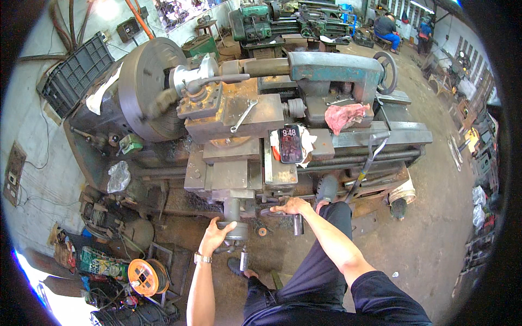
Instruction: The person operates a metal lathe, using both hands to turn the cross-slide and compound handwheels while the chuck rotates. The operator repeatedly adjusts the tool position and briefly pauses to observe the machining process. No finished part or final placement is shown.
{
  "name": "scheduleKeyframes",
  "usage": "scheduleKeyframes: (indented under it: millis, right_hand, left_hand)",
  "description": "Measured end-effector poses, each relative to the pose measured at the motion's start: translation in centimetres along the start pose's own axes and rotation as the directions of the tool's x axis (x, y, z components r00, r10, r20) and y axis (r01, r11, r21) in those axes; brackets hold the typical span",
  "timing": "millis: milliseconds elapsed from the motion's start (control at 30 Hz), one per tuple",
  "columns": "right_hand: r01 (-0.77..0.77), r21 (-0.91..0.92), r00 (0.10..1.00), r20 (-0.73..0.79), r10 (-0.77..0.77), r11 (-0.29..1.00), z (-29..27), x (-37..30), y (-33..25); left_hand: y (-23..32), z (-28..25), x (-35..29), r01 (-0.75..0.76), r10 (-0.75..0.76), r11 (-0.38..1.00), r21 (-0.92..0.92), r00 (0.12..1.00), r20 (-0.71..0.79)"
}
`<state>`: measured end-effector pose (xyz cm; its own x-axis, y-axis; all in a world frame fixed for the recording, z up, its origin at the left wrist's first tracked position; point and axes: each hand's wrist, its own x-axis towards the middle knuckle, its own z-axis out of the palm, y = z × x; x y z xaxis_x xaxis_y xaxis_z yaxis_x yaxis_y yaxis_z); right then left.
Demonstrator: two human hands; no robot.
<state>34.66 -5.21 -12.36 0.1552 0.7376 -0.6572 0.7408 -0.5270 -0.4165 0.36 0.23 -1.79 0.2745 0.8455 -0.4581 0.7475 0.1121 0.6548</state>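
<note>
Round grey metal handwheel (237, 232) at front of grey steel lathe carriage (222, 169), axis front-to-back, cylindrical steel handle (244, 261) pointing nearward. Left grip (217, 237) wraps rim. Right grip (292, 206) on dark metal wheel (266, 212), can't tell if closed; forearm (334, 239) slants from lower right.

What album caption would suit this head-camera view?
At a lathe: left hand on one wheel, right hand at another, with a wrench and a phone lying above.

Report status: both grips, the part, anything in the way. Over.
Left grip on left wheel, right grip at right wheel. Part between chuck and tailstock. Wrench lying on slide, possibly in the way.
</note>
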Motion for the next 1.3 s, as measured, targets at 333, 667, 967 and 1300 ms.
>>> scheduleKeyframes:
  millis: [333,667,967,1300]
  right_hand:
    - [-0.016,-0.03,0.999,-0.034,0.015,0.999,0.3,0.2,0.5]
    - [-0.008,0.031,1.0,0.01,0.008,1.0,0.5,0.7,1.0]
    - [-0.115,0.083,0.992,-0.04,0.119,0.99,-0.3,-1.9,0.4]
    - [-0.02,0.097,0.999,-0.048,0.025,0.995,0.1,-0.9,1.6]
  left_hand:
    - [0.2,-0.1,-0.3,0.001,-0.001,1.0,0.012,1.0,-0.019]
    - [0.1,-0.1,-0.1,0.017,-0.015,0.996,0.083,1.0,-0.023]
    - [1.3,-0.4,-0.8,0.053,-0.053,0.998,-0.016,0.998,0.023]
    - [-1.7,0.4,1.1,-0.01,0.011,0.999,-0.032,1.0,0.016]
